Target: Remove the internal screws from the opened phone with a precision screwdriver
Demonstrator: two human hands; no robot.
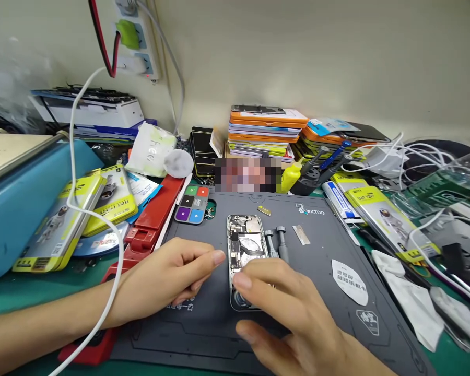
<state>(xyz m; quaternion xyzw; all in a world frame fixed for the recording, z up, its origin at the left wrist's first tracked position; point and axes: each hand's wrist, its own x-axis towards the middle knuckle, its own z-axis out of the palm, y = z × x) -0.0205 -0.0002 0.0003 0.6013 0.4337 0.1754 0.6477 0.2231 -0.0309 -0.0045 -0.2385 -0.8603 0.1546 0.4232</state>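
Note:
An opened phone (246, 241), its inner parts bare, lies on the dark grey work mat (317, 324). My left hand (180, 271) is beside the phone's left edge with curled fingers and the thumb along the index finger; nothing shows in it. Over the phone's lower right part is my right hand (293, 313), thumb and index finger apart, with nothing visible between them. It hides part of the phone; whether it touches it I cannot tell. Two grey screwdrivers (282, 243) lie right of the phone, partly behind my right hand. A small yellow piece (264, 210) rests above the phone.
A coloured sectioned tray (191, 204) sits at the mat's upper left, near a red tool (156, 214). A white cable (119, 250) crosses over my left forearm. Battery boxes (391, 224) line the right side. A tool holder (309, 180) and stacked boxes (266, 122) stand behind.

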